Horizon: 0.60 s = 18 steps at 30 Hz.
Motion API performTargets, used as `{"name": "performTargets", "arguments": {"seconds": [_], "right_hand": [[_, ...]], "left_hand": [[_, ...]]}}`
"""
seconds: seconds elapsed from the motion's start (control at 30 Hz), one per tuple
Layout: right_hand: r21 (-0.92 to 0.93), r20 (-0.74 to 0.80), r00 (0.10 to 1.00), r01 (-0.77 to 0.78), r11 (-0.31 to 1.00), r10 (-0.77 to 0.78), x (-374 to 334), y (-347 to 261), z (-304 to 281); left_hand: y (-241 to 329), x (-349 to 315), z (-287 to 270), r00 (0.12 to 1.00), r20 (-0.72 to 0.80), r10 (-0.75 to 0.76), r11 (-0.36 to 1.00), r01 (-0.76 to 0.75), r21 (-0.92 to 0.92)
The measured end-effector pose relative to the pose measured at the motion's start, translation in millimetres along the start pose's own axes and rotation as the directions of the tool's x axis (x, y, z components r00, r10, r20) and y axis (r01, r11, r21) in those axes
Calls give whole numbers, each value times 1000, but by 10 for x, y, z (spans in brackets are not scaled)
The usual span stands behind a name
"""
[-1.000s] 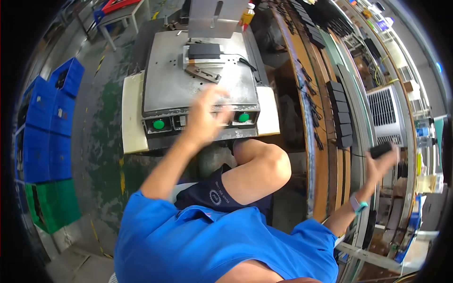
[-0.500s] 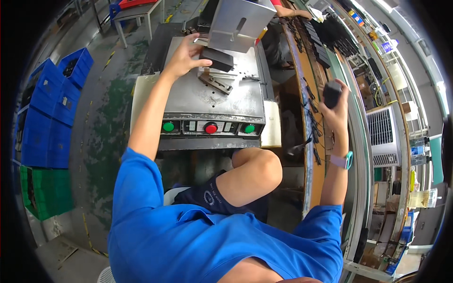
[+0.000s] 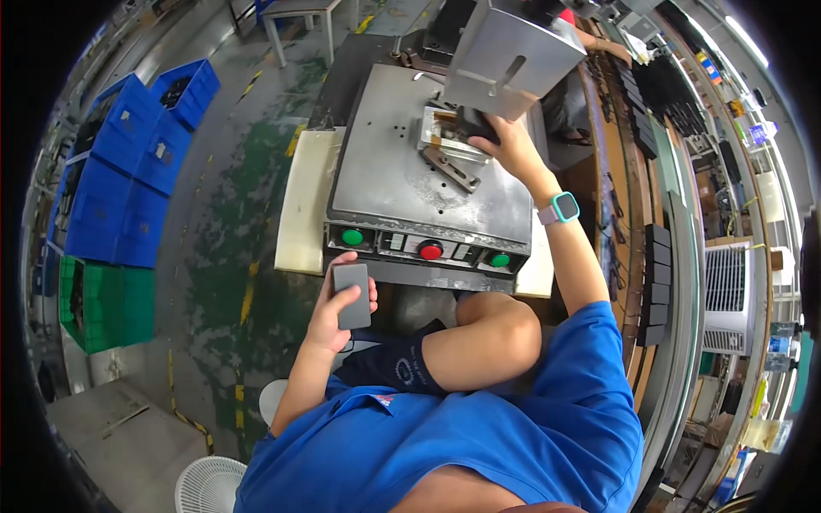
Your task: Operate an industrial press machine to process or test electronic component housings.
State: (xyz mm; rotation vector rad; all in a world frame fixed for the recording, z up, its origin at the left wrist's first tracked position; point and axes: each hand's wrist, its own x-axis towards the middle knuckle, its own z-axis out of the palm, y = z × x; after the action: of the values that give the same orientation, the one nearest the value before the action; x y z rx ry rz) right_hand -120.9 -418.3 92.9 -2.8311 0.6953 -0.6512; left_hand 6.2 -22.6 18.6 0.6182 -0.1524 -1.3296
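Observation:
My left hand (image 3: pixel 327 309) is closed around a flat dark grey rectangular case (image 3: pixel 352 296), in front of the machine's left corner, with the thumb lying across the case. A thin dark cord seems to hang below that hand. My right hand (image 3: pixel 516 150) reaches over the machine's metal table (image 3: pixel 376 171) and grips a black case (image 3: pixel 475 125) at the clear-sided fixture (image 3: pixel 433 128). Fingers partly hide this case, and whether it is seated in the fixture I cannot tell. A slotted metal guard (image 3: pixel 505 60) hangs just above. Beside the fixture lies a steel clamp bar (image 3: pixel 451 169).
The machine's front carries two green buttons (image 3: pixel 351 237) and a red button (image 3: pixel 430 250). On the right, a row of black cases (image 3: pixel 656 282) lines the conveyor bench, with another person's arm (image 3: pixel 605 46) at its far end. Blue bins (image 3: pixel 137 184) and a green bin (image 3: pixel 115 303) stand left.
My left hand has drawn back from the fixture toward me with a case. My right hand has swung from the bench to the fixture, carrying the black case. The view has shifted.

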Motion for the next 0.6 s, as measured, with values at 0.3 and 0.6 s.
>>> {"name": "performTargets", "arguments": {"seconds": [0.3, 0.6], "right_hand": [[-266, 212, 951, 278, 923, -226, 97, -321, 89], [-211, 471, 870, -48, 976, 144, -1206, -400, -355]], "left_hand": [[74, 382, 66, 929, -46, 366, 568, -184, 802], [207, 656, -50, 800, 295, 523, 3, -347, 938]]}}
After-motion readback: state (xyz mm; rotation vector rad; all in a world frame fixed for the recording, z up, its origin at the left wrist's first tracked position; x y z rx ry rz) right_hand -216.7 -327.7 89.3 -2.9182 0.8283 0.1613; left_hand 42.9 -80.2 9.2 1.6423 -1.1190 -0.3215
